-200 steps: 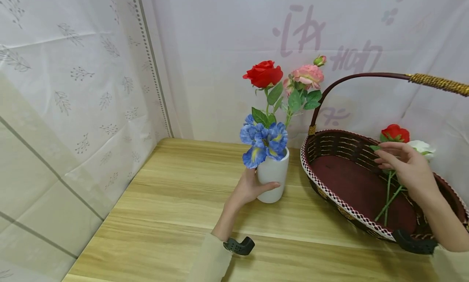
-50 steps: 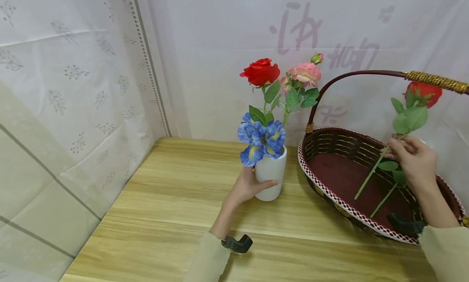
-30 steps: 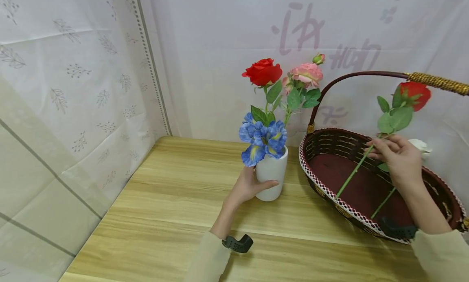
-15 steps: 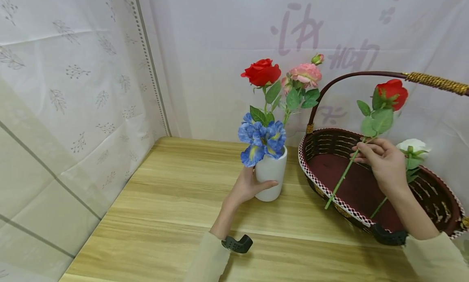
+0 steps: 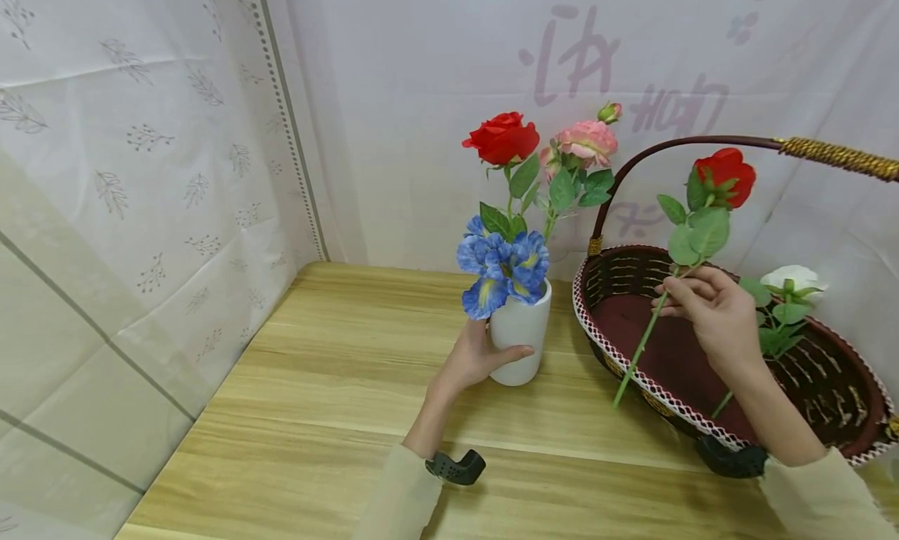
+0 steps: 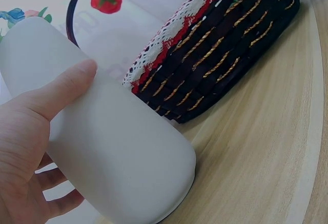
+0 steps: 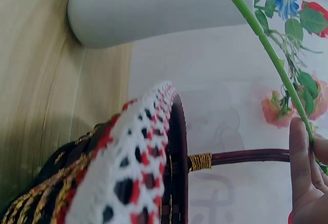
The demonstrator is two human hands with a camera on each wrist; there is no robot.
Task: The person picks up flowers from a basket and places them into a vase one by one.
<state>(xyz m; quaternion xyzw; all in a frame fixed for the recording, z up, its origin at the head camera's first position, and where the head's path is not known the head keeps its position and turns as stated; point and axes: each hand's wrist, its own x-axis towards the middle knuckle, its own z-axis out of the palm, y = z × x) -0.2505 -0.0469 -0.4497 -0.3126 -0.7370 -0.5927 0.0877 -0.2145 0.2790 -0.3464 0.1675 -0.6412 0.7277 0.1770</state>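
My left hand (image 5: 469, 362) grips a white vase (image 5: 521, 341) low on its side, thumb across the front and fingers around the back. In the vase stand a red rose (image 5: 502, 139), a blue iris (image 5: 502, 267) and a pink flower stem (image 5: 588, 143). My right hand (image 5: 718, 315) pinches the green stem of another red rose (image 5: 727, 178) just under its leaves. That rose leans with its bloom up and right, and its stem end hangs over the basket's near left rim, apart from the vase. The right wrist view shows the stem (image 7: 277, 62) between thumb and fingers.
A dark woven basket (image 5: 632, 360) with lace trim and a tall arched handle (image 5: 674, 143) stands right of the vase. Inside lies a white rose (image 5: 794, 281), its stem partly behind my right arm. Printed cloth (image 5: 393, 119) hangs behind the wooden table (image 5: 316, 384).
Earlier my right hand reached toward the red rose in the basket; it has since lifted it and carried it left toward the vase, uncovering the white rose. My left hand has stayed on the vase.
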